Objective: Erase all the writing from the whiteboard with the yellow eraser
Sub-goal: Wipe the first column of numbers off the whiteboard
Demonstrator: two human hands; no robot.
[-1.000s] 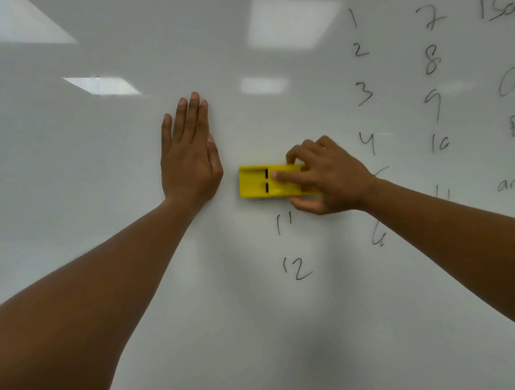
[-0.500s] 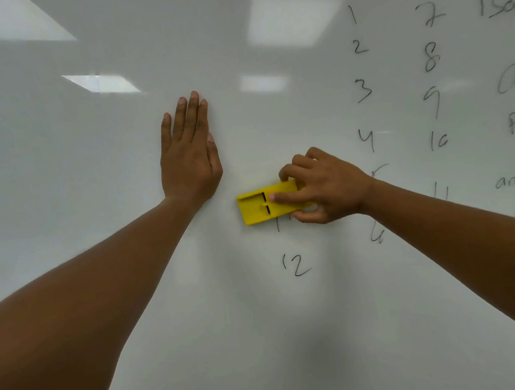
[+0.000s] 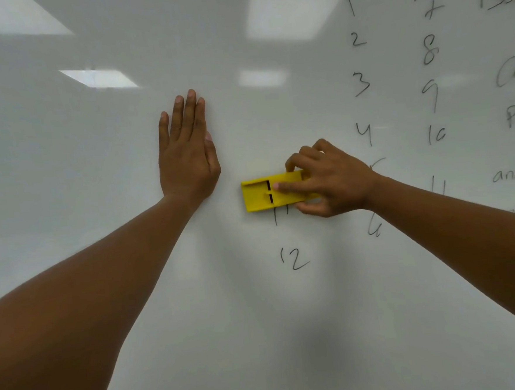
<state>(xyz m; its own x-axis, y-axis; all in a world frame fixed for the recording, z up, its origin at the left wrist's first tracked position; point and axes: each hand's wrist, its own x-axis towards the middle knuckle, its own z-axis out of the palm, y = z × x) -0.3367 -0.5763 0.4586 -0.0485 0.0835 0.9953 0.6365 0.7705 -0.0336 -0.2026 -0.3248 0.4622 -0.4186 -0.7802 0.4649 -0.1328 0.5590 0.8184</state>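
Observation:
A whiteboard [image 3: 103, 181] fills the whole view. My right hand [image 3: 331, 180] grips the yellow eraser [image 3: 258, 196] and presses it flat on the board, tilted slightly, over the top of a handwritten "11" [image 3: 277, 216]. A "12" [image 3: 294, 257] sits just below it. My left hand [image 3: 187, 151] lies flat on the board, fingers up and together, left of the eraser and apart from it. Black handwritten numbers [image 3: 361, 81] run in two columns on the right, with words [image 3: 510, 174] at the far right edge; my right forearm covers some of them.
Ceiling lights reflect as bright patches [image 3: 289, 13] on the glossy board. The left half and the lower part of the board carry no writing.
The eraser dipped down and tilted half a second ago, then came back up a little. It now covers the top of the "11". My left hand has stayed in place.

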